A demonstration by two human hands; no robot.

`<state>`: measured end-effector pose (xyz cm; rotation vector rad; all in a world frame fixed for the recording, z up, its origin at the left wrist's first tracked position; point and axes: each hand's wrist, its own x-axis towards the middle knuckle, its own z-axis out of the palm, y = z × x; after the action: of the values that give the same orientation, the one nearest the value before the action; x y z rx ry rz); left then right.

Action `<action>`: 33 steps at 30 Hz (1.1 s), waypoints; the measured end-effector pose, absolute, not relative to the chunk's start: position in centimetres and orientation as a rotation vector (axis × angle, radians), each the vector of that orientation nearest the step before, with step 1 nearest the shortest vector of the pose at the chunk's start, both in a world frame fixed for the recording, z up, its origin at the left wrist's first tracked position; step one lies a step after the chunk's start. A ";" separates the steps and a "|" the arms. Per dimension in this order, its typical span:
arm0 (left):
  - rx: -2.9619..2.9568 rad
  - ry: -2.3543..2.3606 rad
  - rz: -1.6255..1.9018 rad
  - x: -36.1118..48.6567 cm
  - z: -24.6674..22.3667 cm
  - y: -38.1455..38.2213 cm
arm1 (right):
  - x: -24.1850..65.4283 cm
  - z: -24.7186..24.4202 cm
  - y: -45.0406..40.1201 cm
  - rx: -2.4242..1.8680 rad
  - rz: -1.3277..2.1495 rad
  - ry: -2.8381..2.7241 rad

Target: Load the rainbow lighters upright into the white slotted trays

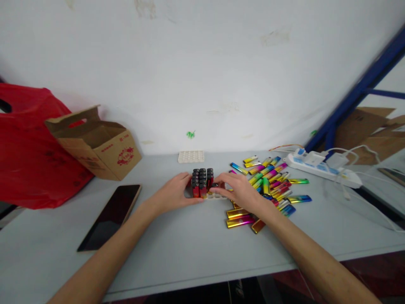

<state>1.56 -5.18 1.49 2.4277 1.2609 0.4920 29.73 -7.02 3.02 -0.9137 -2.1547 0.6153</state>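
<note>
Several upright red lighters with black tops [199,182] stand packed in rows in a white holder [216,196]. My left hand [176,192] curves round their left side, its thumb along the front and its fingers behind. On the right, my right hand [238,190] pinches one black-topped lighter [214,185] over the holder's right part. Many shiny multicoloured lighters [268,174] lie in a loose heap beside and beyond my right hand, some partly hidden by it. A second white holder [191,156], with no lighters in it, lies near the wall.
A dark tablet [110,217] lies on the grey table [177,253] at the left, before an open cardboard box [104,145] and a red bag [34,143]. A white power strip [325,169] with cables sits at the right, near a blue metal frame [357,95].
</note>
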 end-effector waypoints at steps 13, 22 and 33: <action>2.441 1.273 0.513 1.4 1.2 -5.0 | 30.3 2.1 -5.8 -1.150 0.293 -2.374; 2.459 1.264 0.508 1.4 0.9 -4.8 | 36.3 1.3 -2.1 -1.753 -0.041 -2.224; 2.464 1.295 0.488 1.6 1.3 -5.0 | 36.2 0.3 -1.6 -1.501 0.041 -2.078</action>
<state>1.64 -4.98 1.26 2.4643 1.2952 0.4875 36.24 -1.60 0.33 -1.5009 -2.0780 0.0412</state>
